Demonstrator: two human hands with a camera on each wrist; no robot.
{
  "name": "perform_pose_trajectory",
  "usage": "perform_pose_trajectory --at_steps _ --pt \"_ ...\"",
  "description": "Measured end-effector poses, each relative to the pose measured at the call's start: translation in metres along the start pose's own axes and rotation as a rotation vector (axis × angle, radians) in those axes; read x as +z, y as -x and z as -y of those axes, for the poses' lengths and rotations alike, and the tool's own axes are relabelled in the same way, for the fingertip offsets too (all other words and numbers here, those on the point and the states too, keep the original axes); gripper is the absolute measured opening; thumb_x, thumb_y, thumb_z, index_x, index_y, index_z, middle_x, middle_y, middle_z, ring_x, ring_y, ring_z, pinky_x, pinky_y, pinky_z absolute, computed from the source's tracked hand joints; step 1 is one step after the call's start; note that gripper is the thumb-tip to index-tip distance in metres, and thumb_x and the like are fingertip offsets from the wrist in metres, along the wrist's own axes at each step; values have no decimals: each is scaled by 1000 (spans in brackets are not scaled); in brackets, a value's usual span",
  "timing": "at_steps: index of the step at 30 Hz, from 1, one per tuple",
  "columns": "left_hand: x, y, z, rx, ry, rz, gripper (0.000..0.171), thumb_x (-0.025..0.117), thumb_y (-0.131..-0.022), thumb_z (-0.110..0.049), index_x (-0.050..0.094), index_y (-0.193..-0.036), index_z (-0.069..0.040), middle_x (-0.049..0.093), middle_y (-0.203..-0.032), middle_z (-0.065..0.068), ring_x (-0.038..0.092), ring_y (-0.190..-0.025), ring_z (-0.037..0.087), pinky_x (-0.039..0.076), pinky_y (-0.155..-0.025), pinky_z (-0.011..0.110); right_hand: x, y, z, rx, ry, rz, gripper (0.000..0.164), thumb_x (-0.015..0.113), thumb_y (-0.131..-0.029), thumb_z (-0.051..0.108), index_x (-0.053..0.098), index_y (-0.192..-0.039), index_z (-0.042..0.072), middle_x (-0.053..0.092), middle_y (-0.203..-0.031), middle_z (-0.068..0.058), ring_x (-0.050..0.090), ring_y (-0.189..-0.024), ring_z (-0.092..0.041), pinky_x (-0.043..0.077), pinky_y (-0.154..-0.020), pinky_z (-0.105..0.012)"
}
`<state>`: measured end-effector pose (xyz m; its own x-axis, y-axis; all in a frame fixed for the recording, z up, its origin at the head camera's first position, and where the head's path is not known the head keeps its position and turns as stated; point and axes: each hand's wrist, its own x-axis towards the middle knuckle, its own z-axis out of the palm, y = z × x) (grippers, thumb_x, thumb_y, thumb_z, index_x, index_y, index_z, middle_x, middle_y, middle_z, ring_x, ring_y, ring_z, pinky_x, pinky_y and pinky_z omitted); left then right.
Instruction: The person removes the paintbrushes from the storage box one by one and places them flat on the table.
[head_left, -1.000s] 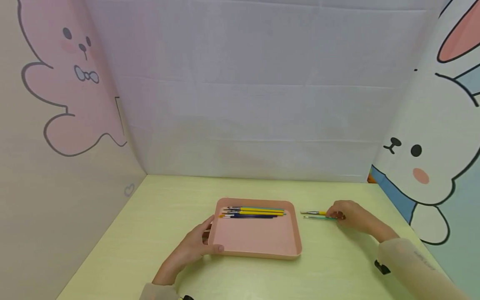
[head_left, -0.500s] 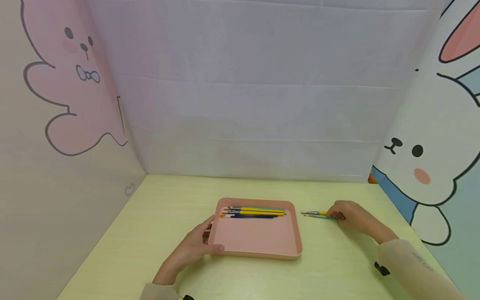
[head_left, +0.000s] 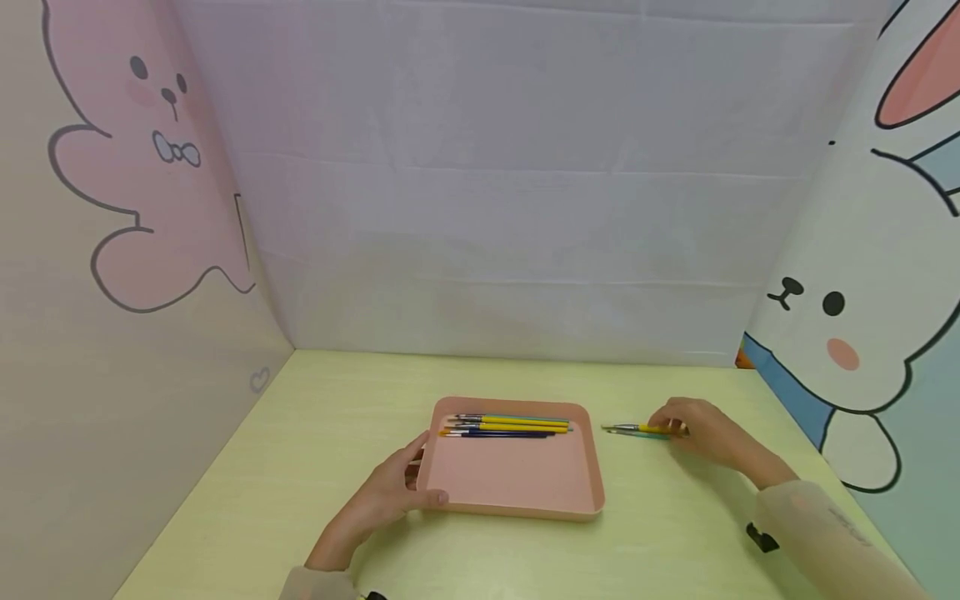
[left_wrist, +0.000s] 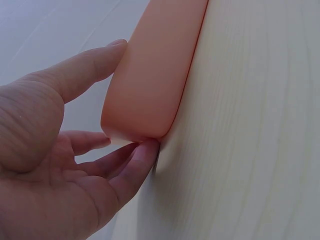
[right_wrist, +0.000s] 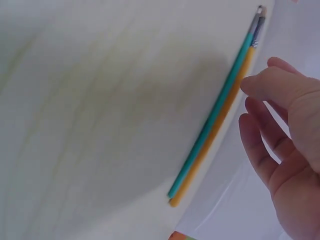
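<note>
My left hand [head_left: 384, 493] grips the near left corner of a shallow pink tray [head_left: 513, 479], thumb at the rim and fingers against the side wall. Several paintbrushes [head_left: 517, 426] with yellow, dark blue and teal handles lie side by side across the tray's far half. To the right of the tray, my right hand [head_left: 701, 429] is over a yellow paintbrush [right_wrist: 214, 125] and a teal paintbrush [right_wrist: 204, 127] lying alongside each other on the table. In the right wrist view its thumb tip meets the yellow handle, with the other fingers loosely bent beside it.
The pale yellow wooden table [head_left: 337, 433] is bordered by a white back screen [head_left: 487, 250]. A left panel [head_left: 165, 375] carries a pink cartoon animal, and a right panel [head_left: 862, 350] shows a white cartoon rabbit. A small orange thing [head_left: 744, 359] shows at the back right corner.
The gap between the yellow and teal paintbrushes on the table has narrowed, and my right hand has shifted slightly left. My left hand and the tray stay in place.
</note>
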<state>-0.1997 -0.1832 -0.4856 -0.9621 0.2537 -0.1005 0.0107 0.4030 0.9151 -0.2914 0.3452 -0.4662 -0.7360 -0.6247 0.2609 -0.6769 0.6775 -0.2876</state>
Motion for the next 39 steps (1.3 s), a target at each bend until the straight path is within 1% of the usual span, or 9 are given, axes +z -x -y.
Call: perform_pose_trajectory --at_steps 7,10,17,23,27,31,34,37,39 --pt "0 0 -1 1 -1 0 111 95 -82 -19 27 -169 -9 56 -151 16 60 -125 31 51 -106 52 -10 -15 23 -9 -66 -9 41 85 -82 -8 74 -120 5 73 -108 -9 68 -91 -27 62 -71 -38" --pt "0 1 -1 -1 -2 1 111 95 -82 -18 27 -169 -9 56 -151 16 60 -126 32 51 -107 53 -13 -25 35 -12 -98 -5 42 85 -84 -7 73 -123 3 72 -110 -13 68 -93 -32 63 -72 -39" --pt "-1 2 0 -11 15 -2 111 95 -81 -17 27 -169 -10 56 -151 16 61 -127 32 50 -108 54 -16 -51 61 8 -173 16 41 82 -89 -4 70 -128 3 70 -118 -11 67 -100 -31 63 -77 -44" --pt "-1 3 0 -23 24 -3 111 95 -81 -17 27 -169 -11 57 -151 15 61 -127 32 50 -108 55 -12 -74 76 27 -218 46 45 81 -90 -3 69 -132 5 69 -128 -15 68 -108 -35 63 -82 -49" --pt "-1 3 -1 -24 22 -6 111 95 -81 -17 28 -169 -11 56 -151 15 61 -127 32 50 -108 55 -8 -90 87 11 -222 57 46 81 -90 -3 70 -133 5 69 -131 -14 68 -109 -36 63 -83 -49" --pt "-1 4 -1 -19 32 0 111 94 -82 -17 27 -169 -10 56 -152 16 61 -128 33 50 -108 55 -3 -104 99 -15 -224 91 44 79 -93 1 69 -135 6 68 -133 -14 68 -111 -39 62 -83 -50" --pt "-1 4 -1 -13 40 8 111 94 -82 -17 26 -169 -9 56 -152 17 62 -128 33 50 -108 55 1 -113 109 -21 -238 120 43 76 -96 4 68 -138 6 67 -135 -13 67 -113 -39 61 -85 -46" --pt "-2 4 -1 -10 40 12 111 94 -82 -17 26 -169 -9 56 -151 17 62 -127 33 50 -108 55 6 -123 116 -37 -269 135 43 73 -96 2 67 -139 4 66 -137 -13 66 -115 -40 60 -87 -39" --pt "-2 4 -1 -13 42 12 112 94 -82 -17 26 -169 -9 56 -151 17 62 -126 33 50 -107 55 9 -129 121 -54 -299 141 44 72 -96 1 66 -139 3 65 -138 -15 66 -116 -41 61 -88 -36"
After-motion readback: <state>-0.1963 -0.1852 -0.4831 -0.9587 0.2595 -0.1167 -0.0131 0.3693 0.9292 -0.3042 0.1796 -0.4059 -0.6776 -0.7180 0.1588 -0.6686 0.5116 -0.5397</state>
